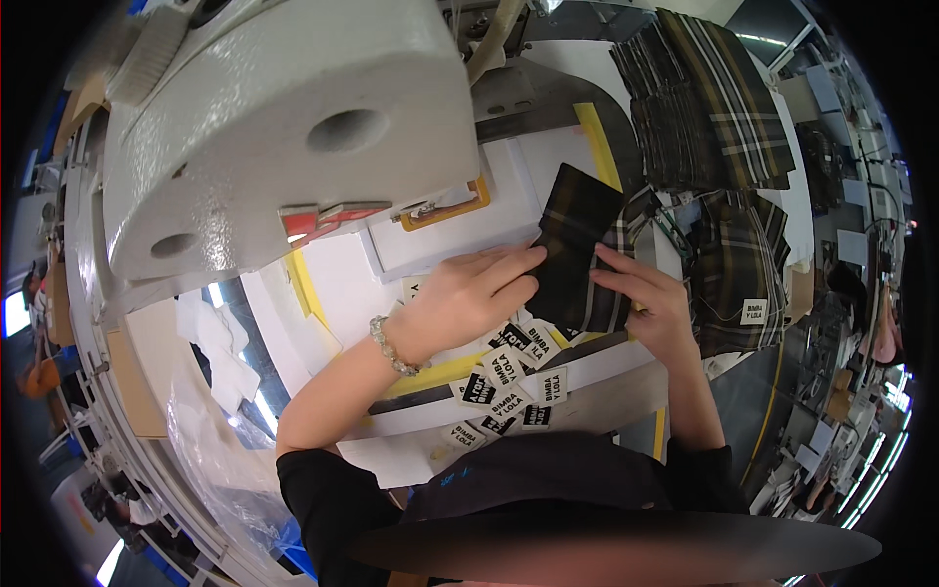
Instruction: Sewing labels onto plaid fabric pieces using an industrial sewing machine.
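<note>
A dark plaid fabric piece (579, 207) is held upright-lengthwise in front of me, over the white work surface of a sewing machine (293, 127). My left hand (469, 296), with a bead bracelet at the wrist, has its fingers bent against the cloth's left edge. On the opposite edge, my right hand (650, 301) pinches the cloth between thumb and fingers. Below the fabric lie several black and white labels (508, 366), scattered and overlapping near my body. The left thumb is mostly hidden.
The machine's big white head fills the upper left. Stacks of folded plaid fabric (724, 108) stand at the far right, with another plaid pile (738, 264) nearer, bearing one white label. Yellow tape (599, 147) marks the surface. Clear plastic (210, 450) hangs at the left.
</note>
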A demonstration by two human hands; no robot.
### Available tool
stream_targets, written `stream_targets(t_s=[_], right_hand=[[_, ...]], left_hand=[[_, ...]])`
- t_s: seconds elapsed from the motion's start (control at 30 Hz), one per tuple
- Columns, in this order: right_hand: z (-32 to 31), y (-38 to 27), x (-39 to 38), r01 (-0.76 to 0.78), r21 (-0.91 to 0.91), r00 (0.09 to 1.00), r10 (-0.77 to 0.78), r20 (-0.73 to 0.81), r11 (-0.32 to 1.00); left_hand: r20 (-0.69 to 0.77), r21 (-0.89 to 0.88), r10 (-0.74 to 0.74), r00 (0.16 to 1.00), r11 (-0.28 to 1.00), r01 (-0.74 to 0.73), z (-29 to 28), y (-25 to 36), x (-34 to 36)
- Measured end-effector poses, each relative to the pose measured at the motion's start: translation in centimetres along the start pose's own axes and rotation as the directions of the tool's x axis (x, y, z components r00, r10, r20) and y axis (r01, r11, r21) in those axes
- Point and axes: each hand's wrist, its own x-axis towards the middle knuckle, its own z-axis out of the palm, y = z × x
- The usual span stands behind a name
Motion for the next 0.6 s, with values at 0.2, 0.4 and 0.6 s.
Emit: stream_targets(t_s=[0.2,0.4,0.6], right_hand=[[-0.5,-0.3,1.1,0.312,-0.261,0.89,-0.377,-0.256,0.913],[0.0,0.3,2.4,0.446,-0.359,0.833,-0.527,-0.17,0.82],[0.8,1.7,2.0,0.233,-0.219,0.953,-0.267,-0.14,0.948]], left_hand=[[0.035,0.322,0.218,0.975,0.921,-0.218,-2.0,-1.0,-0.1],[0.041,0.508,0.17,0.985,0.845,-0.167,-2.6,-2.2,-0.2],[0.073,0.45,0.16,0.984,0.876,-0.176,-2.0,-1.3,-0.4]])
